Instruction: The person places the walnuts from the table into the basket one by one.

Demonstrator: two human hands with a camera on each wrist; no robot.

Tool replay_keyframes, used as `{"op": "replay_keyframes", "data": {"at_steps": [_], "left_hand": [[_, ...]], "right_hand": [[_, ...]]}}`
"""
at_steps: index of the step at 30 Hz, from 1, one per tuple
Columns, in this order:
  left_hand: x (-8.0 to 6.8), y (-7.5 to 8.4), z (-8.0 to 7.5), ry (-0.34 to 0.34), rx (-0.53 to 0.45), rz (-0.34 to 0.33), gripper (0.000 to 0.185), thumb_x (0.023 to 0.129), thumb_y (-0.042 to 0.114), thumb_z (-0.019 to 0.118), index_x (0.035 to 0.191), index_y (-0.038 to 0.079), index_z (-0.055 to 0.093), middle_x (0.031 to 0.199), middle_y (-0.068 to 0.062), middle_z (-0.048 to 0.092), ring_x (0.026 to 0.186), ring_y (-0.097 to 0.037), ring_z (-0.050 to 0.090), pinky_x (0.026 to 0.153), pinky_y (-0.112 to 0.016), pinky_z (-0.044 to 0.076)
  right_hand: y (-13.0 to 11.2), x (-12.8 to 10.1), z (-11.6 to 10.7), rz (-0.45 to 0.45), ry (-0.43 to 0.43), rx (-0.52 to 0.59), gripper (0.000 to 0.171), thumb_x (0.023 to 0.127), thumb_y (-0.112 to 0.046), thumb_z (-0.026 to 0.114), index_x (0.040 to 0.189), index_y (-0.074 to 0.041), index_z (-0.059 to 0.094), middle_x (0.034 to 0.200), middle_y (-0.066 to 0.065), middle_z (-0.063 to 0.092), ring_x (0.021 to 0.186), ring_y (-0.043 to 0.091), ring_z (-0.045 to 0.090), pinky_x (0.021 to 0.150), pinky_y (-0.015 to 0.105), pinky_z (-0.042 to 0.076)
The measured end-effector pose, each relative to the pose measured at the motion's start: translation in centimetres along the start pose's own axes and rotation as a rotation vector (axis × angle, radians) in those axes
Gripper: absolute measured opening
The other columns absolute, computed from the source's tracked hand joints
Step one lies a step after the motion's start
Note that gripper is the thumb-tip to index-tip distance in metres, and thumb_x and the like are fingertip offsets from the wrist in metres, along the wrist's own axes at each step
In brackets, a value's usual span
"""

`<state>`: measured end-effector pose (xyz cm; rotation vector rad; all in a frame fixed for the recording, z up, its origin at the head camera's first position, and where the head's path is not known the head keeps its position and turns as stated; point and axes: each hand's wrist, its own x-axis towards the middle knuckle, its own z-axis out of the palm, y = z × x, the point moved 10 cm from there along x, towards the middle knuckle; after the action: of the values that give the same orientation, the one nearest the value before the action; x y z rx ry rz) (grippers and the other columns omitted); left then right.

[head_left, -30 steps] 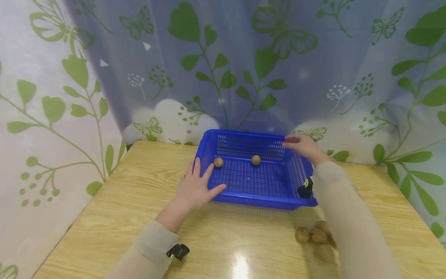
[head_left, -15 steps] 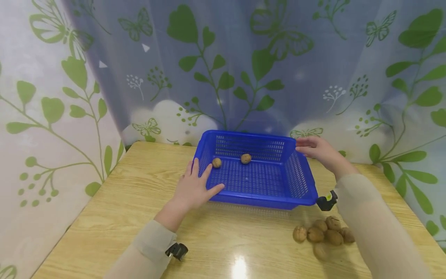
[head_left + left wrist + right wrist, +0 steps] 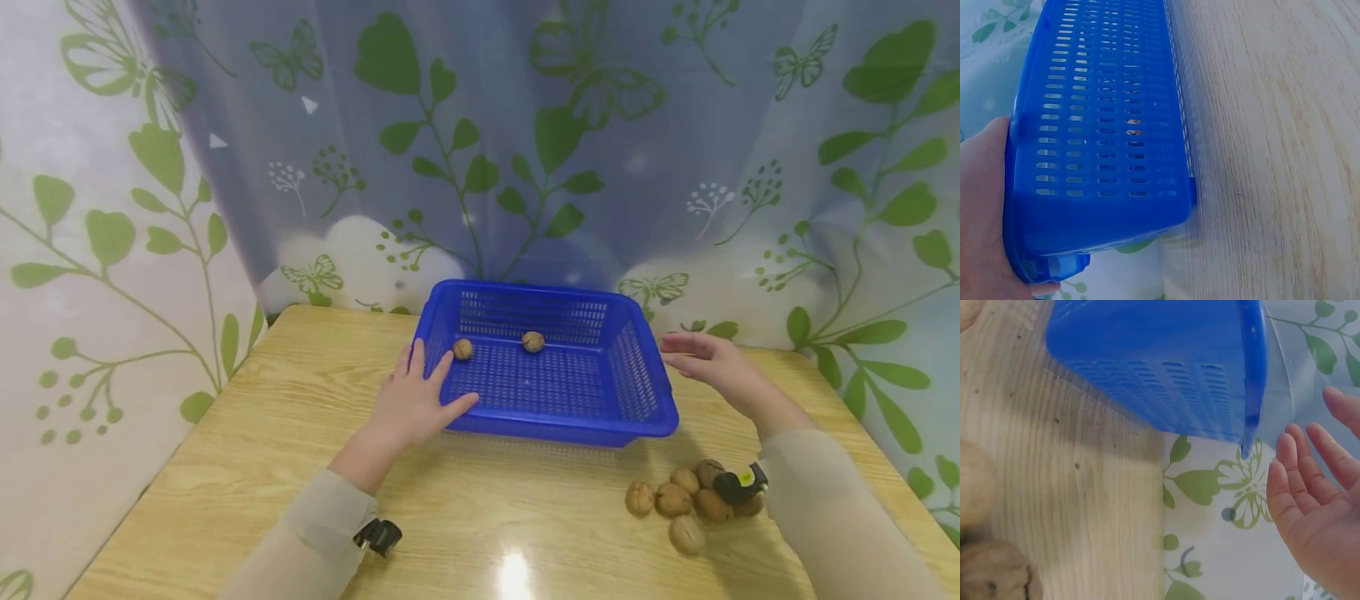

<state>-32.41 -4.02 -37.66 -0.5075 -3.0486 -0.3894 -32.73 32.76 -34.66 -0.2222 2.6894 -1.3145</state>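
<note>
Left hand (image 3: 416,400) fingers spread flat on blue basket (image 3: 555,417) corner; right hand (image 3: 712,367) fingers straight, empty, beside far rim. Risk: one-sided push sliding basket, rolling walnuts (image 3: 532,341).

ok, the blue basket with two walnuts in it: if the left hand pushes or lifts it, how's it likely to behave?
The blue basket is thin perforated plastic, so probably light and somewhat flexible. It likely slides easily on the glossy wooden table under the left hand. The two walnuts lie loose on its flat floor, so tilting would probably roll them.
</note>
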Motion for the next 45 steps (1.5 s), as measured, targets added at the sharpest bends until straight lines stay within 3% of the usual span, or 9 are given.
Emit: {"op": "replay_keyframes", "data": {"at_steps": [6, 8, 11, 15, 22, 32, 45], "left_hand": [[-0.1, 0.2, 0.1, -0.010, 0.000, 0.004, 0.084, 0.086, 0.072, 0.034, 0.149, 0.016, 0.024, 0.151, -0.027, 0.004, 0.138, -0.042, 0.003, 0.102, -0.058, 0.026], [0.0, 0.2, 0.1, -0.005, 0.000, 0.001, 0.084, 0.086, 0.071, 0.034, 0.149, 0.016, 0.024, 0.151, -0.027, 0.004, 0.138, -0.042, 0.002, 0.102, -0.058, 0.026], [0.0, 0.0, 0.0, 0.000, 0.002, -0.002, 0.084, 0.086, 0.072, 0.033, 0.149, 0.016, 0.024, 0.151, -0.027, 0.004, 0.139, -0.041, 0.002, 0.102, -0.058, 0.026], [0.1, -0.2, 0.0, 0.004, 0.008, 0.002, 0.085, 0.086, 0.072, 0.033, 0.149, 0.016, 0.024, 0.151, -0.028, 0.005, 0.138, -0.042, 0.002, 0.101, -0.059, 0.027], [0.2, 0.0, -0.1, 0.008, -0.013, 0.004, 0.085, 0.086, 0.073, 0.033, 0.149, 0.016, 0.024, 0.151, -0.028, 0.004, 0.138, -0.042, 0.002, 0.101, -0.061, 0.026], [0.1, 0.0, 0.0, 0.000, -0.008, 0.002, 0.085, 0.086, 0.071, 0.034, 0.149, 0.015, 0.024, 0.151, -0.028, 0.004, 0.138, -0.043, 0.002, 0.101, -0.060, 0.026], [0.0, 0.1, -0.1, -0.013, 0.003, 0.001, 0.085, 0.086, 0.072, 0.031, 0.150, 0.016, 0.023, 0.151, -0.028, 0.003, 0.138, -0.043, 0.003, 0.102, -0.059, 0.026]], "right_hand": [[0.7, -2.4, -0.6, -0.017, 0.011, -0.056, 0.060, 0.097, -0.036, 0.050, 0.141, 0.002, 0.035, 0.137, 0.023, 0.043, 0.122, 0.036, 0.043, 0.096, 0.045, 0.040], [1.0, -3.1, -0.8, -0.025, 0.016, -0.073, 0.058, 0.097, -0.034, 0.049, 0.140, 0.002, 0.035, 0.136, 0.023, 0.044, 0.119, 0.029, 0.047, 0.095, 0.046, 0.040], [1.7, -4.2, -1.0, -0.019, 0.030, -0.097, 0.057, 0.097, -0.034, 0.050, 0.140, 0.002, 0.036, 0.135, 0.022, 0.046, 0.109, 0.005, 0.051, 0.093, 0.047, 0.039], [2.9, -5.7, -1.2, 0.002, 0.040, -0.110, 0.058, 0.097, -0.033, 0.050, 0.140, 0.002, 0.035, 0.134, 0.022, 0.046, 0.098, -0.014, 0.044, 0.092, 0.052, 0.038], [5.0, -7.6, -1.1, 0.020, 0.023, -0.127, 0.057, 0.097, -0.030, 0.050, 0.140, 0.003, 0.035, 0.134, 0.023, 0.047, 0.099, -0.013, 0.046, 0.083, 0.024, 0.043], [9.7, -10.8, 0.6, 0.089, -0.005, -0.075, 0.052, 0.097, -0.027, 0.050, 0.138, 0.004, 0.039, 0.135, 0.023, 0.046, 0.100, -0.014, 0.045, 0.079, 0.018, 0.043], [11.8, -12.2, 2.3, 0.093, -0.046, -0.007, 0.053, 0.094, -0.021, 0.057, 0.134, 0.009, 0.041, 0.131, 0.028, 0.046, 0.100, -0.012, 0.048, 0.079, 0.016, 0.042]]}}
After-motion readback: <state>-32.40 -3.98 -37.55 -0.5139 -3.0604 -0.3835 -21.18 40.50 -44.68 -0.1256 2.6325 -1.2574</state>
